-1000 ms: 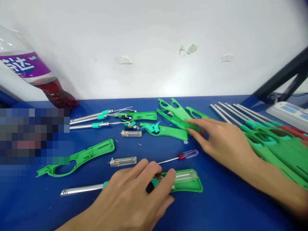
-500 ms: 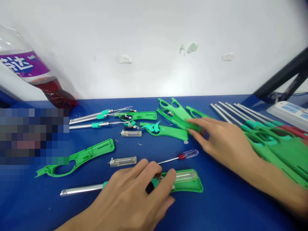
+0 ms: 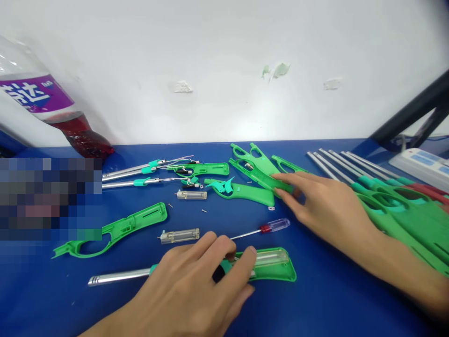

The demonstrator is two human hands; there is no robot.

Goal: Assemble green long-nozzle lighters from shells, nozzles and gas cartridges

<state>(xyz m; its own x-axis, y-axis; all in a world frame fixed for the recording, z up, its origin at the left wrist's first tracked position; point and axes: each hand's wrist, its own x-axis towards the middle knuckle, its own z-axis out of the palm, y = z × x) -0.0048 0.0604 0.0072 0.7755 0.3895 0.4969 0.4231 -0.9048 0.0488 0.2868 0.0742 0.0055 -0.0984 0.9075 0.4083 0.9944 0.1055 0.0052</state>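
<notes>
My left hand (image 3: pixel 199 281) is curled over a half-assembled gas lighter (image 3: pixel 277 271) at the front of the table. Its silver tube (image 3: pixel 119 276) points left. A clear gas tank (image 3: pixel 271 257) lies in the green shell at the other end; my fingers hide the middle. Farther back, my right hand (image 3: pixel 315 201) has its thumb and forefinger at the end of a green casing half (image 3: pixel 257 174), which rests on other casing pieces. A screwdriver (image 3: pixel 275 225) with a clear and red handle lies between my hands. Two loose clear gas tanks (image 3: pixel 180 235) lie left of it.
Several lighters (image 3: pixel 403 206) lie at the right, by a white power strip (image 3: pixel 421 161). Another casing half (image 3: pixel 133 224) lies left. Wired metal tubes (image 3: pixel 143 182) and small screws (image 3: pixel 204 210) are behind it. A drink bottle (image 3: pixel 70 117) leans at the back left.
</notes>
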